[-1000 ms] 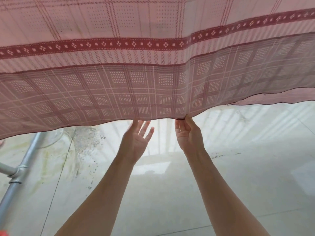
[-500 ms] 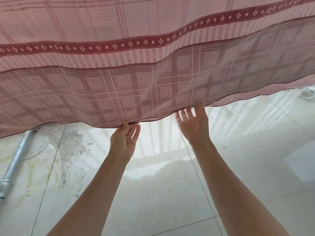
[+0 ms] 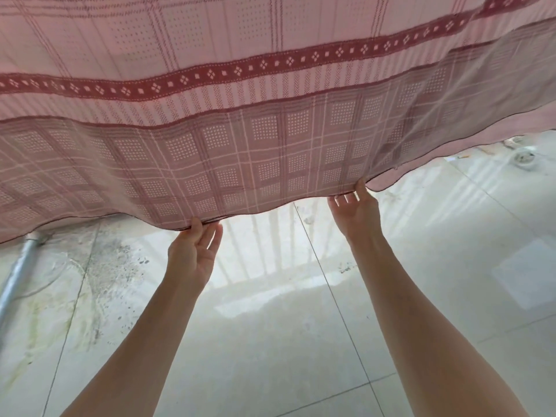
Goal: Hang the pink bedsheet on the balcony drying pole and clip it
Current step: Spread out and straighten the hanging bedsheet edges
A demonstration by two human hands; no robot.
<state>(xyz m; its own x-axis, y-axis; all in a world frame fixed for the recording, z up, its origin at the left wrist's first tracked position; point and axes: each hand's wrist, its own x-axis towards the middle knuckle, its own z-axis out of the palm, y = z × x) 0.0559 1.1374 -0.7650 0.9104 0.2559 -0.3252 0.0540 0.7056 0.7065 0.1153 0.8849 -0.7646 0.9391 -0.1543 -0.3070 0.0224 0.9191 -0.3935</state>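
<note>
The pink bedsheet [image 3: 270, 139] hangs across the whole upper half of the view, with a dark red diamond band and a checked lower border. Its hem runs wavy from lower left to upper right. My left hand [image 3: 192, 254] reaches up to the hem left of centre, with the thumb over the edge and the fingers behind it, pinching the cloth. My right hand [image 3: 358, 212] pinches the hem further right and higher, its thumb on the fabric. Taut creases fan out from that point. The drying pole over which the sheet hangs is out of view above.
A grey metal tube [image 3: 18, 275] slants down at the left edge, partly behind the sheet. Below lies a pale tiled floor [image 3: 270, 341] with dark stains at the left. A round floor drain [image 3: 525, 158] sits at the far right.
My hands have spread apart along the hem: the right one slid to the right and upward, the left stayed left of centre. The view has tilted, so the hem rises to the right.
</note>
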